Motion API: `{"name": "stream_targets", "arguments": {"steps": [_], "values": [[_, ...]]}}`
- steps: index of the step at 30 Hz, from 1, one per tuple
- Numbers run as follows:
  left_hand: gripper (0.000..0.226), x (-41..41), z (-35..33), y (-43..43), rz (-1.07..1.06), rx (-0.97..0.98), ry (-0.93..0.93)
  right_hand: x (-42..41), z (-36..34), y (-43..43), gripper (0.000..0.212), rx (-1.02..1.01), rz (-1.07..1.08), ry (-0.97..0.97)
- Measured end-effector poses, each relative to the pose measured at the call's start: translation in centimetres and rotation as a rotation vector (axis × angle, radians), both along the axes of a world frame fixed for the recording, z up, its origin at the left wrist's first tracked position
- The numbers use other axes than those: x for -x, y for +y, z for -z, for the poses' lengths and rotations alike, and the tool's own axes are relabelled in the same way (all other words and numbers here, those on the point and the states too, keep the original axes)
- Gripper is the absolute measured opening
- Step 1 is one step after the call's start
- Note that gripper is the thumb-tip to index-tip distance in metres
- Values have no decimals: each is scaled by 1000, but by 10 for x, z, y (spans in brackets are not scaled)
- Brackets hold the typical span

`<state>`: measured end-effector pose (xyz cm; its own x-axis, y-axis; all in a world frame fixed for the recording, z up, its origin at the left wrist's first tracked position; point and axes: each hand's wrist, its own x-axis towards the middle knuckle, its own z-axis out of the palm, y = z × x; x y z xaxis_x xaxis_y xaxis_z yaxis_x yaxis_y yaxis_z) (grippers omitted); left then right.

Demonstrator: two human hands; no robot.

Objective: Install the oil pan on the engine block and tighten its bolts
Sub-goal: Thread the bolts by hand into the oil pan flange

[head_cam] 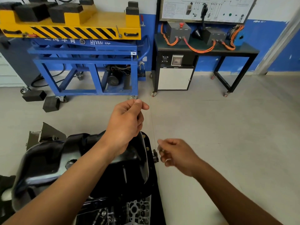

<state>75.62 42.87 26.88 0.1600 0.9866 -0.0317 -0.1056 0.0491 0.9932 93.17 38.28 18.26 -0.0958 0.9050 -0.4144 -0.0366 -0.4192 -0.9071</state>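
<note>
Floor: pale grey tiles [211, 127] are seen throughout, closed off at the back by a blue and white wall.
Lift cart: a blue frame with a yellow striped top [87, 62] is parked behind the oil pan, against the wall.
Rubber blocks: two black blocks [34, 95] are laid on the tiles behind the pan, to its left.
Oil pan: the glossy black pan [48, 159] is seated on the engine block [138, 210], at the lower left.
Flange bolts: small brass-coloured heads [147, 148] are seen along the pan's right edge.
Left hand: it [126, 124] is raised above the pan's far end, fingers curled in and thumb laid on the forefinger; nothing is seen held.
Right hand: it [175, 153] is held just right of the pan's edge, blurred, fingers curled, possibly around something small; its grip cannot be told.
Training bench: a black table [243, 50] strung with orange cables [201, 49] is set behind the pan, to its right.
</note>
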Motion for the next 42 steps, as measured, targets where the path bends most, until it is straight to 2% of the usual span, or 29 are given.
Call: {"name": "stream_targets", "arguments": {"steps": [3, 5, 8, 12, 14, 16, 19, 21, 23, 26, 29, 33, 35, 42], "values": [[34, 1, 0, 2, 5, 7, -24, 7, 31, -11, 28, 186, 4, 40], [35, 3, 1, 3, 9, 15, -42, 11, 43, -14, 28, 176, 9, -14], [36, 4, 2, 3, 18, 18, -52, 14, 53, -14, 30, 0, -11, -189], [35, 3, 4, 3, 22, 0, -45, 16, 68, -8, 38, -425, -117, -685], [35, 3, 4, 3, 24, -1, -48, 16, 77, -6, 38, -579, -138, -778], [35, 4, 4, 3, 25, 1, -56, 15, 85, -7, 39, -650, -107, -772], [35, 5, 5, 4, 27, -4, -61, 20, 98, -12, 37, -697, 31, -610], [37, 5, 6, 4, 29, -8, -61, 26, 108, -14, 46, -696, 143, -518], [38, 5, 6, 4, 31, -10, -65, 31, 116, -15, 54, -684, 220, -509], [39, 5, 6, 4, 37, -13, -68, 36, 120, -14, 41, -662, 288, -490], [40, 4, 6, 5, 46, -10, -68, 39, 118, -14, 38, -628, 308, -436], [38, 5, 6, 5, 53, -3, -61, 39, 116, -16, 52, -617, 290, -406], [37, 5, 6, 5, 56, -3, -61, 38, 114, -18, 52, -625, 273, -417], [40, 7, 5, 6, 70, 2, -69, 40, 102, -31, 28, -595, 253, -444]]}}
